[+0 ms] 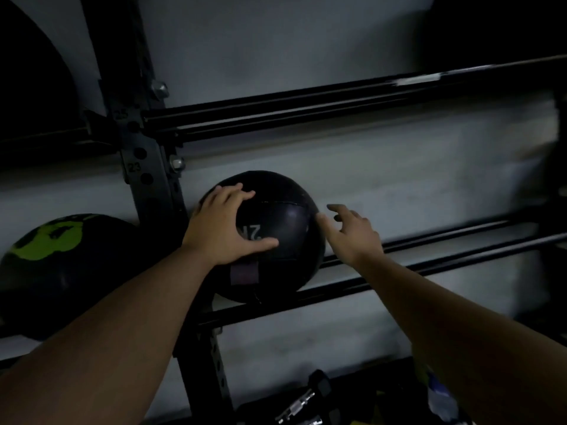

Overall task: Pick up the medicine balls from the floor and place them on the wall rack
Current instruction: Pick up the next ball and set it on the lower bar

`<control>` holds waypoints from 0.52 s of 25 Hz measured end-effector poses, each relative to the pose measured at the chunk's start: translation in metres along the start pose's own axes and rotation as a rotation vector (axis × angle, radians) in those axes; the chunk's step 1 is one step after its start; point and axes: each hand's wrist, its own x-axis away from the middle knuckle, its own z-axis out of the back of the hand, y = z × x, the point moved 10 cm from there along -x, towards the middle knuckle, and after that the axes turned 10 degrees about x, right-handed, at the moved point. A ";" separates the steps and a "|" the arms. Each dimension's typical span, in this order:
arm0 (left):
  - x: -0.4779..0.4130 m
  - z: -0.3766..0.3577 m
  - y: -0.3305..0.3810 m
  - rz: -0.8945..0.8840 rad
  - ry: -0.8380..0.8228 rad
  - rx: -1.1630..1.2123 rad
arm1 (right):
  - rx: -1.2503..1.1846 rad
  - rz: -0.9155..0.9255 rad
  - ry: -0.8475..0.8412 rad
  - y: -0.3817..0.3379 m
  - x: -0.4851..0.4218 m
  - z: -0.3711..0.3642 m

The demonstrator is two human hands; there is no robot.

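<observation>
"Head view: where did the black medicine ball (276, 228) sit?"
"On the rack rails (399, 271), left hand (221, 228) spread flat on it; right hand (352, 231) loose, fingers apart, thumb touching."

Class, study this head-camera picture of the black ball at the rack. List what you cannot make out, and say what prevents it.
1. Printed marking on the black medicine ball: head view, partly covered by the left hand, dim.
2. Green-and-black ball: its lower left is cut by the frame edge.
3. Objects at the bottom: too dark and cropped to identify.
4. Right hand: contact with the ball is unclear.
</observation>
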 end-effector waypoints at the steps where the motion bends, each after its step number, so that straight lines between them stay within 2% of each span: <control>1: 0.002 0.002 0.012 0.014 0.022 -0.013 | 0.044 -0.026 0.012 0.004 0.016 0.014; 3: 0.015 -0.002 0.045 -0.055 0.051 -0.019 | 0.124 -0.086 0.040 0.015 0.052 0.044; 6: 0.069 -0.033 0.091 -0.221 -0.065 0.039 | 0.267 -0.202 0.089 0.034 0.121 0.087; 9: 0.122 -0.060 0.105 -0.236 -0.166 0.144 | 0.404 -0.331 0.106 0.055 0.198 0.125; 13: 0.169 -0.080 0.134 -0.279 -0.289 0.159 | 0.577 -0.489 0.115 0.081 0.307 0.193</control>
